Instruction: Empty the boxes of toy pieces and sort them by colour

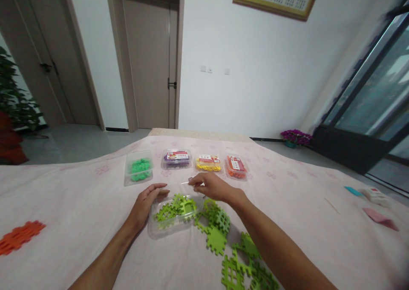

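Observation:
A clear plastic box (159,232) with a raised clear lid (179,188) stands in front of me, holding several lime-green interlocking pieces (175,209). My left hand (148,202) is curved round its left side, thumb and fingers at the far left corner. At the lid's far right edge, my right hand (212,185) has its fingers closed in a pinch. Loose lime-green pieces (216,239) lie right of the box, and more green pieces (233,273) are spread nearer me, partly under my right forearm.
Behind stand boxes of green pieces (140,169), purple pieces (177,164), yellow pieces (208,167) and orange pieces (235,173). Joined orange pieces (21,237) lie at far left. A pink cloth (380,218) and a white packet (375,195) rest on the right of the bedspread (79,205).

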`<state>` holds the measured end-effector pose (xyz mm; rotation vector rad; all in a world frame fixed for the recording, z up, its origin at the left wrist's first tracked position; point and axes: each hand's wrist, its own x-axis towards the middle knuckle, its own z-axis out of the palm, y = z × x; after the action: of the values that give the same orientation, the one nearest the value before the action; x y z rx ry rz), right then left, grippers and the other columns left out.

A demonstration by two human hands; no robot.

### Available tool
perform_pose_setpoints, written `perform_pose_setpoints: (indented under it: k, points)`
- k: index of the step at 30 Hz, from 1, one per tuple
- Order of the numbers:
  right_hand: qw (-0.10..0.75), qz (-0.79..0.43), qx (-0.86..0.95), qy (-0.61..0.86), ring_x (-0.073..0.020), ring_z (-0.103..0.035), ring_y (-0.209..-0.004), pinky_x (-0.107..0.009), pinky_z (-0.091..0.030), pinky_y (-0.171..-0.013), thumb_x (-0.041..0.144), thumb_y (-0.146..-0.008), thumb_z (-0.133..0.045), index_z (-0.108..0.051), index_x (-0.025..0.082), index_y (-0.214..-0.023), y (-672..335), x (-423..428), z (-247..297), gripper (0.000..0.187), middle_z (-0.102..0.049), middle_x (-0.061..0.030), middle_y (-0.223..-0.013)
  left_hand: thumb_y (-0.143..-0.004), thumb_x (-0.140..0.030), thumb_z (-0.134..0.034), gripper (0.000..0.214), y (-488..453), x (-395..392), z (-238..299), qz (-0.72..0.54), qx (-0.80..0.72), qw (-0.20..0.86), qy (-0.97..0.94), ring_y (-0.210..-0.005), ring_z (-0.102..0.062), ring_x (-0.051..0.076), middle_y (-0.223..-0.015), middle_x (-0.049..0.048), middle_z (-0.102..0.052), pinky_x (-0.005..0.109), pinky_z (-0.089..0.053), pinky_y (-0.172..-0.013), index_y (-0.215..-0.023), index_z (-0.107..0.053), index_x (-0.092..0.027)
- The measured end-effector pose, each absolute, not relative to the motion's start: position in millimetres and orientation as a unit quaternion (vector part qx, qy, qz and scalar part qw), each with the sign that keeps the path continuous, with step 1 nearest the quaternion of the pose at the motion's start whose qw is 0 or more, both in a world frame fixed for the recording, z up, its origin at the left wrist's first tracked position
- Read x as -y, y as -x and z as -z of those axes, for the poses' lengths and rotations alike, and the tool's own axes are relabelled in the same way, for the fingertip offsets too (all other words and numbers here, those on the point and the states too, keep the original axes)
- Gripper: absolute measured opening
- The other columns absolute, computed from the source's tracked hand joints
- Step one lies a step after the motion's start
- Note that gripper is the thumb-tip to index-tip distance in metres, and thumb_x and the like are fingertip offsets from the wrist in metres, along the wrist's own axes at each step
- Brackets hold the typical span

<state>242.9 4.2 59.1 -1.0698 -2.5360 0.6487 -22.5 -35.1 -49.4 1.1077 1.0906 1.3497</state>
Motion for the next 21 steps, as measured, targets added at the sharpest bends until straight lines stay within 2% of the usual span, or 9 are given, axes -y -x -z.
perform_pose_setpoints:
  k: [2, 4, 6, 10, 13, 17, 21]
  points:
    - [0.233, -0.261, 0.838, 0.418, -0.0197, -0.07, -0.094, -0.031, -0.052, -0.085, 0.015, -0.085, -0.061, -0.077, 0.019, -0.106, -264, -6, -57, 0.027, -0.077, -0.0053, -0.106, -0.079, -0.053, -0.071, 0.051, 22, 35, 49, -0.567, -0.457, 0.516, -0.45, -0.1, -0.074, 0.03, -0.103, 0.0158, -0.079, 0.047, -0.049, -0.101, -0.112, -0.07, -0.014]
    - [0.25, -0.272, 0.798, 0.476, -0.0205, -0.07, -0.092, -0.032, -0.052, -0.083, 0.018, -0.084, -0.062, -0.076, 0.018, -0.102, -287, -5, -51, 0.023, -0.077, -0.0058, -0.102, -0.077, -0.052, -0.073, 0.051, 21, 36, 47, -0.572, -0.465, 0.514, -0.438, -0.099, -0.074, 0.029, -0.1, 0.0156, -0.079, 0.046, -0.05, -0.1, -0.11, -0.07, -0.013]
    - [0.203, -0.27, 0.781, 0.525, -0.022, -0.069, -0.092, -0.032, -0.052, -0.081, 0.025, -0.081, -0.068, -0.074, 0.016, -0.105, -308, -1, -41, 0.026, -0.076, -0.0079, -0.104, -0.075, -0.051, -0.075, 0.051, 21, 37, 45, -0.577, -0.474, 0.509, -0.427, -0.097, -0.074, 0.029, -0.096, 0.015, -0.08, 0.045, -0.052, -0.098, -0.108, -0.07, -0.013]
    - [0.053, -0.269, 0.787, 0.552, -0.0266, -0.067, -0.104, -0.034, -0.051, -0.086, 0.041, -0.066, -0.085, -0.065, 0.019, -0.128, -331, 17, -22, 0.069, -0.071, -0.0106, -0.121, -0.072, -0.048, -0.079, 0.05, 22, 37, 46, -0.59, -0.481, 0.503, -0.409, -0.092, -0.075, 0.027, -0.092, 0.0133, -0.08, 0.042, -0.054, -0.095, -0.107, -0.07, -0.013]
    - [0.017, -0.279, 0.783, 0.556, -0.0275, -0.066, -0.109, -0.034, -0.049, -0.092, 0.044, -0.06, -0.088, -0.057, 0.021, -0.137, -330, 32, -18, 0.087, -0.069, -0.0098, -0.124, -0.07, -0.049, -0.079, 0.05, 23, 36, 50, -0.597, -0.478, 0.498, -0.409, -0.09, -0.075, 0.026, -0.092, 0.0129, -0.08, 0.041, -0.055, -0.093, -0.105, -0.07, -0.014]
    - [-0.001, -0.273, 0.759, 0.591, -0.0283, -0.066, -0.108, -0.034, -0.047, -0.089, 0.043, -0.059, -0.089, -0.053, 0.024, -0.139, -320, 47, -25, 0.09, -0.069, -0.0084, -0.124, -0.072, -0.048, -0.078, 0.047, 24, 36, 52, -0.594, -0.48, 0.488, -0.422, -0.09, -0.075, 0.026, -0.092, 0.0126, -0.08, 0.042, -0.054, -0.094, -0.104, -0.071, -0.014]
    - [-0.017, -0.247, 0.755, 0.607, -0.0286, -0.065, -0.103, -0.032, -0.045, -0.08, 0.045, -0.058, -0.089, -0.059, 0.025, -0.129, -315, 54, -31, 0.08, -0.069, -0.0073, -0.118, -0.072, -0.047, -0.077, 0.045, 23, 36, 51, -0.596, -0.478, 0.487, -0.424, -0.089, -0.075, 0.026, -0.092, 0.0124, -0.08, 0.043, -0.054, -0.095, -0.103, -0.071, -0.014]
